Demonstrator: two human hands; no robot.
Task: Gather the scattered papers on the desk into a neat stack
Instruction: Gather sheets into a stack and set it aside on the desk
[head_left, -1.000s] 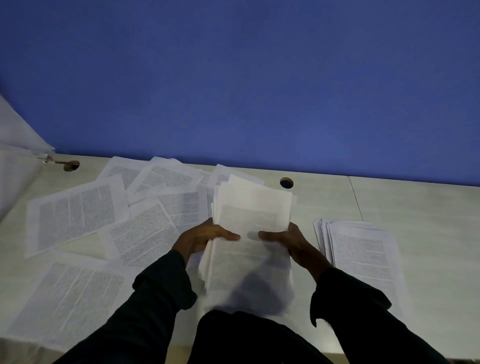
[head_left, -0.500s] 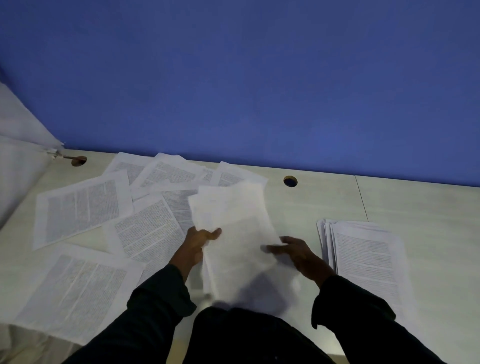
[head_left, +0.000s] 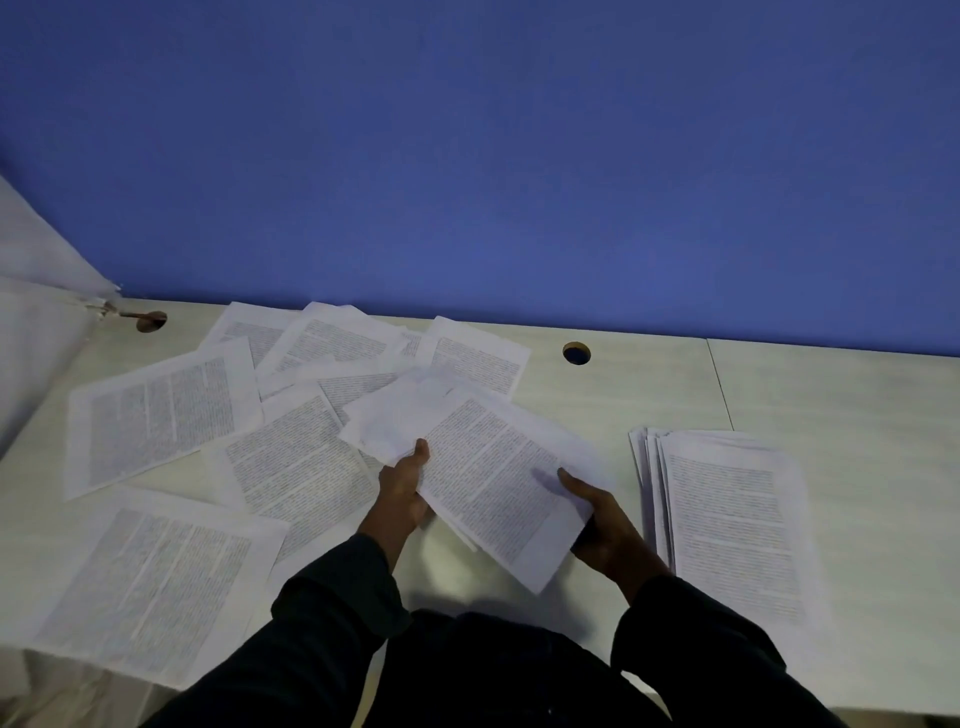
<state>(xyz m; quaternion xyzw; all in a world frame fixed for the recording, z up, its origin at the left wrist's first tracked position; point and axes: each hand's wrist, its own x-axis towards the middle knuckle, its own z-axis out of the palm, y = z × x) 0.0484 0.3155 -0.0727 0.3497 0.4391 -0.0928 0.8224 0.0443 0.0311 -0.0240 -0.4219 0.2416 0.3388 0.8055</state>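
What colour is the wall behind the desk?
Blue, plain and without pattern. The wall shows best in the head view, the only one.

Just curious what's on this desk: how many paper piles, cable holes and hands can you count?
Hands: 2, left and right, both holding one bundle
Paper stacks lying on the desk: 1
Cable holes: 2
Total: 5

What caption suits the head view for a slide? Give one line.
Both hands, left hand and right hand, hold a bundle of printed pages above the desk, between scattered sheets and a fanned pile.
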